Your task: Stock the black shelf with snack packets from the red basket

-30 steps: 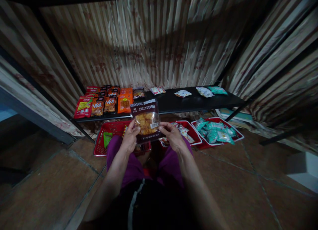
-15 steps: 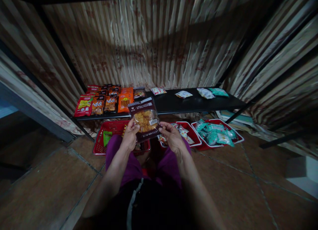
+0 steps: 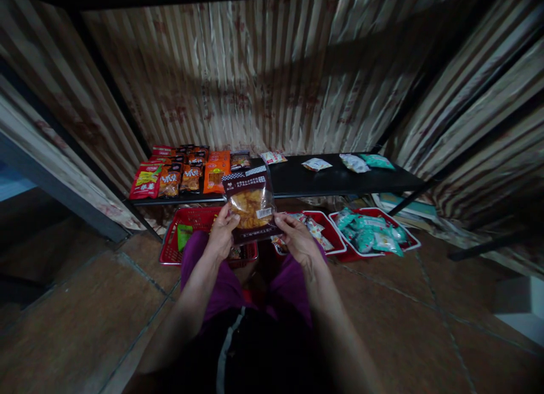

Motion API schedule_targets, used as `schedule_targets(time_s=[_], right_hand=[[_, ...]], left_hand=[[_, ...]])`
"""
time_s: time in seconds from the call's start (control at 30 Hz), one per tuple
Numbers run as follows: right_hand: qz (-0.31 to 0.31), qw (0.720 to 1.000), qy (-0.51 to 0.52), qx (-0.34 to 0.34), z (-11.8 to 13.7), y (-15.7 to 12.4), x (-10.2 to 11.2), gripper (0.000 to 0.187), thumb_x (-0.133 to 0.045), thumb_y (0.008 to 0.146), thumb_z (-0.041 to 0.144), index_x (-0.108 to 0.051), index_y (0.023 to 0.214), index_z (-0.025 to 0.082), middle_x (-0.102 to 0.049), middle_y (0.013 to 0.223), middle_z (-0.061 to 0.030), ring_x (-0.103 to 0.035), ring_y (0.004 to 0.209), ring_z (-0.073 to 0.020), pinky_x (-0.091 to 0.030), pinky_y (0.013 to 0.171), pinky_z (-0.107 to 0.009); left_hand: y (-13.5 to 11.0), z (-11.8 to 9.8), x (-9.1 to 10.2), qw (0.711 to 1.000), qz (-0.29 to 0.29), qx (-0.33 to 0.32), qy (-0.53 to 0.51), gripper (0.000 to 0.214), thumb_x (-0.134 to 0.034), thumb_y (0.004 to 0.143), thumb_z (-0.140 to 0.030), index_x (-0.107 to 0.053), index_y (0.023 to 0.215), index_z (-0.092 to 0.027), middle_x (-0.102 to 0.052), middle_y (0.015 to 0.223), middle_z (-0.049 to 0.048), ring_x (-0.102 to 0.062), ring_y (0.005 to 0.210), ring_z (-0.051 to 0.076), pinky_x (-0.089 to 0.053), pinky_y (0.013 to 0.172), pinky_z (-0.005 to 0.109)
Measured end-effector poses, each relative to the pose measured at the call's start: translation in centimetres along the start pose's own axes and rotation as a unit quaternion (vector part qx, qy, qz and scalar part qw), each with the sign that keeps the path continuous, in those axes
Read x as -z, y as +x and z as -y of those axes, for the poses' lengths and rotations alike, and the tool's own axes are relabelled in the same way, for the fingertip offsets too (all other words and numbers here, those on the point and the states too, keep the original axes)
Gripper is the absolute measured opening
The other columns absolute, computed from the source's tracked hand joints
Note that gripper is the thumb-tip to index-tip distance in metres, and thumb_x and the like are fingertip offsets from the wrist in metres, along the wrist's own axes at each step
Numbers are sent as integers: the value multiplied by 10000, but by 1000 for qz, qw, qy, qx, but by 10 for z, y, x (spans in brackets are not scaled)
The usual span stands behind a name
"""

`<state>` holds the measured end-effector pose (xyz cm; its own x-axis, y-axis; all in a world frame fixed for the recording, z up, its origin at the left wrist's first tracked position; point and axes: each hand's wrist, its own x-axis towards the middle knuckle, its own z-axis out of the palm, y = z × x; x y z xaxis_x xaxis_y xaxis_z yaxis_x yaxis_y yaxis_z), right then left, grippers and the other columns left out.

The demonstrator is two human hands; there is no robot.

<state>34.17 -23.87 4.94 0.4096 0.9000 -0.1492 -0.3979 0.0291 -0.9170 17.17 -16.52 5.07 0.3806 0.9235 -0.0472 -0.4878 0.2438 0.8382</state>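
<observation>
- At the left end of the black shelf (image 3: 340,184), you have red packets (image 3: 145,181) lying flat, with black-and-orange packets (image 3: 169,181) just beside them.
- Below that end, a red basket (image 3: 168,252) stands on the floor, a green packet (image 3: 184,237) inside it and your left knee in front of part of it.
- Next along the shelf comes a bright orange packet (image 3: 216,173).
- Your left hand (image 3: 221,233) is closed on the lower left edge of the dark snack packet (image 3: 250,208), thumb on its front.
- That packet is up in front of you, between your hands and above your knees, its clear window facing you and its label upright.
- Your right hand (image 3: 295,235) pinches the packet's lower right edge between thumb and fingers.
- Past it, a white-rimmed basket (image 3: 342,248) holds mostly white packets; a white packet (image 3: 317,164) lies on the shelf above.
- Farther right, a teal packet (image 3: 377,161) lies on the shelf, and a second white-rimmed basket (image 3: 415,244) below holds teal packets (image 3: 369,229).
</observation>
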Motion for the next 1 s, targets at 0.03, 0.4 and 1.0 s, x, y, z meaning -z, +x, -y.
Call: schedule_targets(time_s=[0.03, 0.4, 1.0], right_hand=[[0, 1000, -4, -2, -1, 0, 0, 374, -856, 472, 417, -715, 758, 221, -676, 737, 11, -577, 650, -123, -422, 567, -245], [-82, 992, -49, 82, -16, 8, -1, 318, -817, 501, 394, -661, 726, 231, -607, 665, 34, -529, 635, -137, -412, 603, -278], [-148, 979, -44, 132, -21, 11, 1, 340, -736, 555, 469, -519, 687, 243, -503, 682, 46, -453, 632, -133, -363, 559, -245]], left_hand=[[0, 1, 1, 1000, 0, -3, 6, 697, -793, 629, -282, -526, 1270, -221, -682, 1001, 50, -634, 924, 202, -455, 908, 357], [-1, 7, 0, 1000, -21, -11, 9, 630, -768, 647, -265, -555, 1239, -227, -679, 1017, 48, -626, 948, 195, -441, 917, 354], [-9, 8, 6, 995, 54, 80, -8, 495, -784, 660, -193, -602, 1121, -183, -667, 994, 56, -627, 946, 195, -448, 963, 449]])
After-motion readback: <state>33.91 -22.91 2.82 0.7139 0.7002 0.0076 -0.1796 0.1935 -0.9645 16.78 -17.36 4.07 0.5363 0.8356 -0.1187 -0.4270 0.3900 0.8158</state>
